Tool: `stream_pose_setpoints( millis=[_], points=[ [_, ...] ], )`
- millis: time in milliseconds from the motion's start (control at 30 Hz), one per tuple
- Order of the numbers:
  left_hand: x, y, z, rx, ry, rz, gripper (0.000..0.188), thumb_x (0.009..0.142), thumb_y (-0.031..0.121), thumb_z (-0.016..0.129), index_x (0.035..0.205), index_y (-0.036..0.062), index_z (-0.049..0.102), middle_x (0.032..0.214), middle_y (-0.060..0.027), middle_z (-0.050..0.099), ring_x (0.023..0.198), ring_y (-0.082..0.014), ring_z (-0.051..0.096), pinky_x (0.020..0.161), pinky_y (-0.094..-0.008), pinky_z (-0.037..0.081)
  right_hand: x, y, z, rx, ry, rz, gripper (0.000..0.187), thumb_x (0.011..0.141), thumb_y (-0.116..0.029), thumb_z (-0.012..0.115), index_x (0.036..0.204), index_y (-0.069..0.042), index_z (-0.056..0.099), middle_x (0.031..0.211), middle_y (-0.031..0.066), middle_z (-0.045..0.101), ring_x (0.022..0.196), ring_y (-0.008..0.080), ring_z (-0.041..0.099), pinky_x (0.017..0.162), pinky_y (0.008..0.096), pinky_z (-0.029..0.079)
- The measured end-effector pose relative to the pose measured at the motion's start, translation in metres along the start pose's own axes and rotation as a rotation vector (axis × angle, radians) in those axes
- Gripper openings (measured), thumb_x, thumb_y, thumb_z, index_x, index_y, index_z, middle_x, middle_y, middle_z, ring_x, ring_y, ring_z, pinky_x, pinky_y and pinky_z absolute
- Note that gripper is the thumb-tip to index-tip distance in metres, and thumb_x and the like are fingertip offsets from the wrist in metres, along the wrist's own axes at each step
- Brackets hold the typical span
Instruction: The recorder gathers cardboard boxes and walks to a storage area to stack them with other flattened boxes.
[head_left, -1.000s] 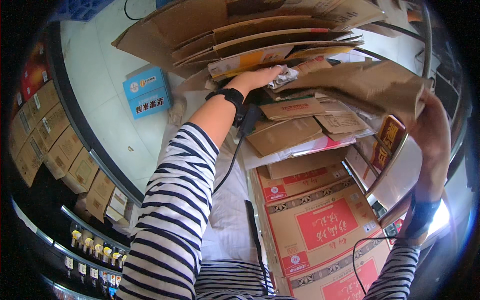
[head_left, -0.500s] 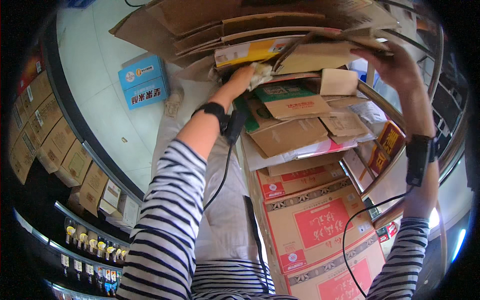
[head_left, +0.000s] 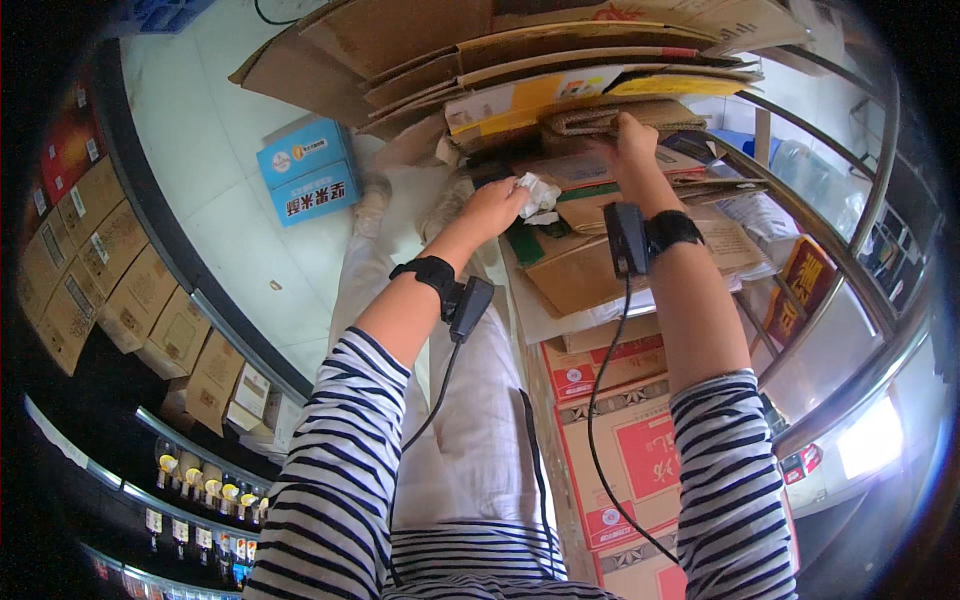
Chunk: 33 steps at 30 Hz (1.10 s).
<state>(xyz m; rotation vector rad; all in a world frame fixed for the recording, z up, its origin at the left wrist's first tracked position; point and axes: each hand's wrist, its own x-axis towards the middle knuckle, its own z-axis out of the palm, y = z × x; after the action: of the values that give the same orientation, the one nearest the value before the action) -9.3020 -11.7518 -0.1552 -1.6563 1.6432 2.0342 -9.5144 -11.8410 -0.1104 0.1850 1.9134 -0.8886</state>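
Observation:
My left hand [head_left: 492, 210] is closed on a crumpled piece of white paper or plastic [head_left: 541, 197], just left of the cardboard stack. Farther off and to the right, my right hand [head_left: 634, 148] is closed at the near edge of a folded brown cardboard piece [head_left: 668, 115]; its lower fingers are blurred. Beneath that piece lie flattened cartons [head_left: 570, 276], some with green print. Behind it several large flattened boxes [head_left: 540, 60] stand on edge, one with a yellow-and-white face [head_left: 530, 108]. Black straps with small devices sit on both wrists.
A curved metal rail [head_left: 850, 300] runs along the right. Red-and-brown cartons [head_left: 605, 440] are stacked nearer to me. A blue box [head_left: 307, 172] sits on the pale floor [head_left: 215, 160]. Shelves with brown cartons [head_left: 140, 300] and bottles line the left side.
My right hand has come left from the far right end of the cardboard, which now lies folded over. My left hand has drawn back slightly, still with the crumpled piece.

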Motion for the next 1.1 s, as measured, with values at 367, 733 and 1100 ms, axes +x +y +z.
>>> stream_pose_setpoints(
  millis=[367, 733, 1100],
  points=[
    [-0.030, -0.039, -0.027, -0.263, 0.408, -0.003, 0.033, 0.079, 0.020, 0.049, 0.103, -0.0015, 0.055, 0.096, -0.0219, 0.059, 0.090, -0.0333, 0.057, 0.077, -0.0369, 0.044, 0.061, 0.003, -0.086, -1.000, -0.391, -0.858, 0.064, 0.081, -0.030, 0.061, 0.129, -0.002, 0.029, 0.125, 0.0189, 0.042, 0.107, 0.0386, 0.049, 0.087, 0.0518, 0.044],
    [-0.067, -0.253, -0.106, -0.253, 0.450, -0.271, 0.063, 0.078, 0.032, 0.058, 0.128, -0.0013, 0.039, 0.129, -0.0242, 0.041, 0.123, -0.0339, 0.036, 0.101, -0.0369, 0.030, -0.215, 0.144, 0.090, 0.173, -0.130, -0.654, 0.025, 0.084, 0.001, 0.045, 0.109, -0.001, 0.041, 0.111, 0.0147, 0.050, 0.092, 0.0224, 0.056, 0.071, 0.0309, 0.049],
    [-0.040, -0.432, -0.237, 0.286, 0.820, -0.476, 0.054, 0.074, 0.024, 0.058, 0.117, -0.0067, 0.043, 0.128, -0.0258, 0.037, 0.121, -0.0372, 0.033, 0.101, -0.0430, 0.030, 0.015, 0.417, 0.244, -1.320, -0.616, -0.838, 0.049, 0.076, -0.026, 0.063, 0.116, -0.002, 0.048, 0.116, 0.0194, 0.053, 0.103, 0.0312, 0.053, 0.088, 0.0382, 0.041]
  ],
)
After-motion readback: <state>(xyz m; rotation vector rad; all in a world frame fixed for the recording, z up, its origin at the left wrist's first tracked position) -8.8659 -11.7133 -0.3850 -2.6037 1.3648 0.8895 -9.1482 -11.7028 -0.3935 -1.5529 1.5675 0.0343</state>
